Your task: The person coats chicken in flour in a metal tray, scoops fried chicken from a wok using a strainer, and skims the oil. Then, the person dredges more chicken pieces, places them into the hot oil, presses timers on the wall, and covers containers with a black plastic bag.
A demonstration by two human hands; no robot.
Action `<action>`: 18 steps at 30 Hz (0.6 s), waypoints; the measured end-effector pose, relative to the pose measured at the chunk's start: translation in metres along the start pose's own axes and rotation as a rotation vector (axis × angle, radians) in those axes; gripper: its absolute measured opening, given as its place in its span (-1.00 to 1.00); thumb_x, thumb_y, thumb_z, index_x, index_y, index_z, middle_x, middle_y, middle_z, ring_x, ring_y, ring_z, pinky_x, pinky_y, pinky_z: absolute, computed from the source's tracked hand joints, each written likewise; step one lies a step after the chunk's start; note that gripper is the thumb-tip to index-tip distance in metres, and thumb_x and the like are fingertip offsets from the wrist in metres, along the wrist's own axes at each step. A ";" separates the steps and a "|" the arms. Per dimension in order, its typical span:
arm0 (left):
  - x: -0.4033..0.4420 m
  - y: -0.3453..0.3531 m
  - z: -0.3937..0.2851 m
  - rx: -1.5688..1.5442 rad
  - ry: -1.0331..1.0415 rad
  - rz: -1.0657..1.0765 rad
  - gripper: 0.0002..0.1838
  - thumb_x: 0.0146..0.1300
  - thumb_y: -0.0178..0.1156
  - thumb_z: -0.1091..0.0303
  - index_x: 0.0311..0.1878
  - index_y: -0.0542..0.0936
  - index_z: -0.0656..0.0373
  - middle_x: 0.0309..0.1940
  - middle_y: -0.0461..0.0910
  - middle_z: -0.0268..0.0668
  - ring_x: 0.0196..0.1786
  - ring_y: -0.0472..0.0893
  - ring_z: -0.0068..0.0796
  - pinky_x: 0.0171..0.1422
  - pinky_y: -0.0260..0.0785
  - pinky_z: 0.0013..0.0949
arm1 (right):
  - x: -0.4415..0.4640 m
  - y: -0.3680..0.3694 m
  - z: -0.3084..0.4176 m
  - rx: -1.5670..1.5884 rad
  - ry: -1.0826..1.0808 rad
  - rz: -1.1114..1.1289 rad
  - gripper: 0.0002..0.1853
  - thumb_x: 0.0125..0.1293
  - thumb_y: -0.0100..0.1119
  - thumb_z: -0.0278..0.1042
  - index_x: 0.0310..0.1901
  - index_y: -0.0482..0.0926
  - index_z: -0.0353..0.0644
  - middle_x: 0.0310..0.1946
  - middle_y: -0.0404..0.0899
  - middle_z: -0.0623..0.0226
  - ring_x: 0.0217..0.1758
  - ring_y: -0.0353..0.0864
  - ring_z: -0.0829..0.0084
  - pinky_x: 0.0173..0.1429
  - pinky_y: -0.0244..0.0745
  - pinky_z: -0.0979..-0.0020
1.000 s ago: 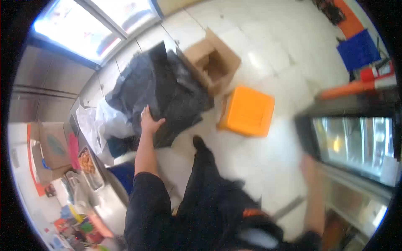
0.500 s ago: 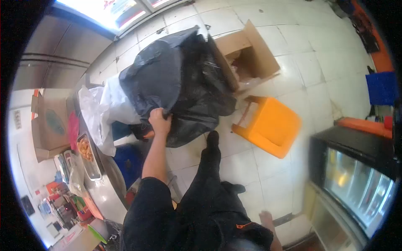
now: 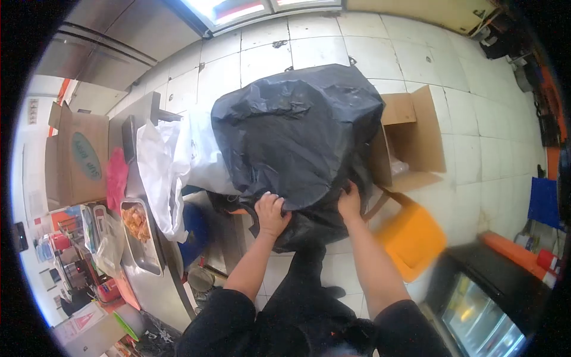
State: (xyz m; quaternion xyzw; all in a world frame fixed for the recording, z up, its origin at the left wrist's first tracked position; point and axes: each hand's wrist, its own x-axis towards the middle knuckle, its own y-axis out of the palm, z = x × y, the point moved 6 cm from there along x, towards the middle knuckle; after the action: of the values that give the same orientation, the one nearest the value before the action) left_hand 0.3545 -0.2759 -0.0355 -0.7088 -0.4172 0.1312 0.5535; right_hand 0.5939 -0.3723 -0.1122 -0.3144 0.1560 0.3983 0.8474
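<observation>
A large black plastic bag [image 3: 285, 137] fills the middle of the head view, its top bunched and creased. My left hand [image 3: 272, 213] grips the near edge of the bag, fingers curled over the plastic. On the right side of the same edge, my right hand [image 3: 350, 201] is closed on the plastic as well. White plastic bags [image 3: 172, 160] hang against the bag's left side, over the edge of a metal table. What lies inside the black bag is hidden.
An open cardboard box [image 3: 419, 137] and an orange stool [image 3: 413, 241] stand right of the bag on the tiled floor. At left, a metal tray [image 3: 146, 256] of orange-brown food pieces sits on the metal table [image 3: 169, 285]. A glass-front fridge [image 3: 476, 309] is at lower right.
My right hand has come up from low beside my body and now grips the bag's edge. My left hand keeps hold. The bag's top is spread wider, and the camera view has shifted.
</observation>
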 end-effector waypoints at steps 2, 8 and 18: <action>0.000 0.002 0.002 -0.009 -0.003 -0.004 -0.28 -0.35 0.47 0.31 0.02 0.40 0.02 -0.01 0.42 -0.24 0.21 0.39 -0.04 0.18 0.16 0.02 | -0.003 0.002 0.008 -0.192 -0.019 -0.102 -0.51 0.35 0.10 -0.34 0.26 0.34 -0.32 0.19 0.43 -0.11 0.28 0.41 -0.01 0.30 0.32 0.13; -0.004 0.005 0.006 -0.022 -0.034 -0.015 -0.34 -0.37 0.45 0.29 -0.06 0.43 -0.01 -0.04 0.44 -0.26 0.18 0.41 -0.07 0.16 0.17 0.01 | -0.035 -0.015 0.022 -0.362 -0.056 -0.046 -0.69 0.35 0.05 -0.37 0.05 0.37 -0.34 -0.12 0.55 -0.27 -0.01 0.51 -0.24 -0.01 0.40 -0.05; -0.013 -0.028 0.006 -0.061 -0.022 0.132 -0.45 -0.32 0.39 0.26 -0.12 0.50 0.01 0.01 0.47 -0.22 0.25 0.39 -0.04 0.27 0.13 0.08 | -0.079 -0.020 -0.012 -0.417 -0.067 0.104 -0.55 0.37 0.07 -0.24 0.16 0.36 -0.41 0.00 0.49 -0.28 0.12 0.46 -0.18 0.21 0.34 0.02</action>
State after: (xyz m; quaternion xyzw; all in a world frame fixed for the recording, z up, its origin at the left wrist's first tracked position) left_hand 0.3304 -0.2805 -0.0158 -0.7499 -0.3795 0.1623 0.5170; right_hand 0.5593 -0.4353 -0.0728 -0.4611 0.0579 0.4754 0.7470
